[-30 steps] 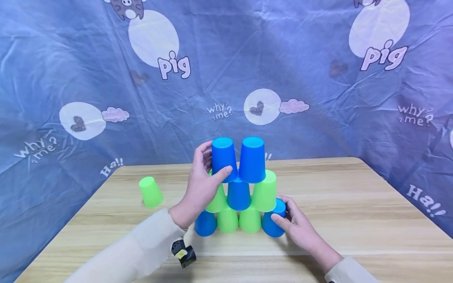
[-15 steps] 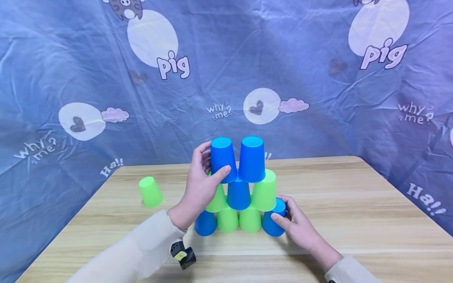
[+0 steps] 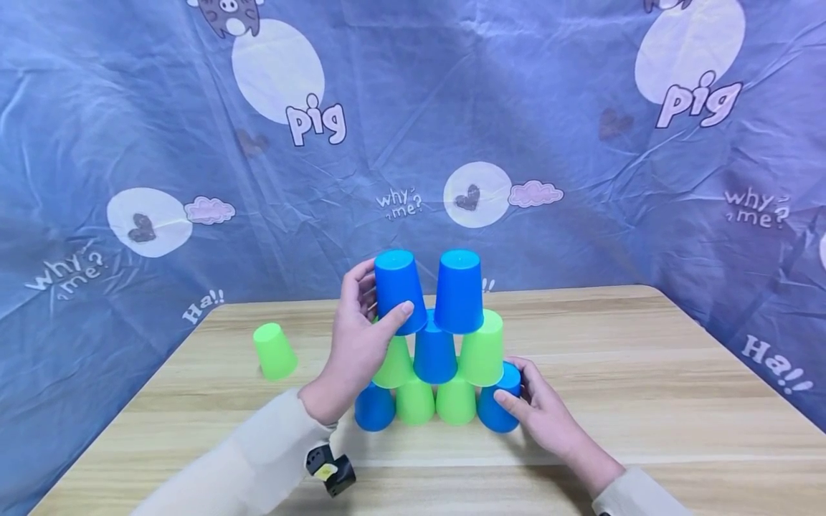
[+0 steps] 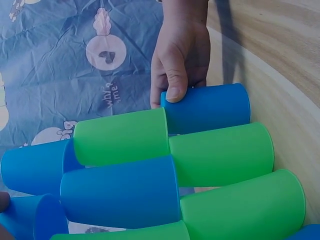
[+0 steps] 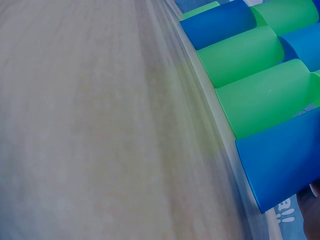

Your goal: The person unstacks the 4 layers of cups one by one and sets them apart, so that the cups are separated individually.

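Upside-down plastic cups form a stepped pyramid. In the head view, my left hand (image 3: 355, 344) grips the upper-left blue cup (image 3: 399, 287), thumb across its front and fingers behind; it leans slightly left. Beside it stands another blue cup (image 3: 459, 294). Below are a green cup (image 3: 393, 364), a blue cup (image 3: 435, 355) and a green cup (image 3: 484, 347). My right hand (image 3: 548, 416) holds the bottom-right blue cup (image 3: 497, 412), its thumb in front. In the left wrist view, that hand (image 4: 180, 60) shows again; only a bit of the left fingers (image 4: 4, 201) appears.
Two green cups (image 3: 415, 403) and a blue cup (image 3: 374, 408) complete the bottom row. A lone green cup (image 3: 275, 351) stands upside down at the left of the wooden table (image 3: 645, 394). A printed blue cloth (image 3: 387, 129) hangs behind.
My left hand has shifted slightly left with the upper-left blue cup, widening the gap to the blue cup beside it. My right hand has stayed in place.
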A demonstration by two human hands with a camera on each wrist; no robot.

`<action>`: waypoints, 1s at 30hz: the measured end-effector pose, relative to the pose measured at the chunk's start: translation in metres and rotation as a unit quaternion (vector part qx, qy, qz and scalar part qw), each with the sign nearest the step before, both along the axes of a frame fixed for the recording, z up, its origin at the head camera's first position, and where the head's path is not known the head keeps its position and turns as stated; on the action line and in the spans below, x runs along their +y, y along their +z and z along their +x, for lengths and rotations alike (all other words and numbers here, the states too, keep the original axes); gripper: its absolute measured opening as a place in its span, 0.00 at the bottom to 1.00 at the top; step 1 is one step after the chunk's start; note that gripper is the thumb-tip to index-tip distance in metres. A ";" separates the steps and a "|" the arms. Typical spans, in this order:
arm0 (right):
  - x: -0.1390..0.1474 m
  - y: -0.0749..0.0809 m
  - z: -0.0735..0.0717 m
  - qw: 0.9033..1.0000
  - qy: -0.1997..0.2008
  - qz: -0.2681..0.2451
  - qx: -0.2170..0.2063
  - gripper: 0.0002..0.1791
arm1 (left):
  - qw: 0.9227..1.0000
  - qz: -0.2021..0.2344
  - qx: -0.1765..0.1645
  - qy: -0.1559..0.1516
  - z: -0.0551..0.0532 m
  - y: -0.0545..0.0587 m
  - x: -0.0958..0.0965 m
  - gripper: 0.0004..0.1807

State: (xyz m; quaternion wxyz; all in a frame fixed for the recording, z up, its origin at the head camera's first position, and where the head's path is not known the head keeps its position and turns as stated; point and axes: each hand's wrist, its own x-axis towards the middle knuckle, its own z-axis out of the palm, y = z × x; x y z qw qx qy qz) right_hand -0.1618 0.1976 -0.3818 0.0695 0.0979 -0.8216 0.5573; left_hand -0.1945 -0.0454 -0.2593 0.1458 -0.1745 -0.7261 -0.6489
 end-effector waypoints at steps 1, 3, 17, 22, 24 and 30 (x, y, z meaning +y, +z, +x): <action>0.000 0.000 0.000 1.000 0.000 0.001 0.000 0.24 | 1.000 0.002 0.001 0.002 0.000 0.000 -0.001 0.34; 0.000 0.000 0.000 1.000 0.000 0.000 0.002 0.24 | 1.000 0.004 0.004 0.008 0.001 0.001 -0.002 0.34; 0.001 0.001 -0.001 1.000 0.005 -0.002 -0.014 0.25 | 0.999 0.010 0.032 0.041 0.001 -0.001 -0.019 0.34; 0.001 0.001 -0.001 1.000 0.004 -0.003 -0.017 0.26 | 0.998 0.010 0.024 0.063 -0.001 -0.003 -0.027 0.34; 0.001 0.000 -0.001 1.000 0.002 -0.001 -0.015 0.26 | 0.997 0.013 0.019 0.072 -0.001 -0.003 -0.030 0.34; 0.001 -0.001 0.000 1.000 0.003 -0.003 -0.005 0.25 | 0.995 0.023 0.008 0.101 -0.001 -0.005 -0.043 0.35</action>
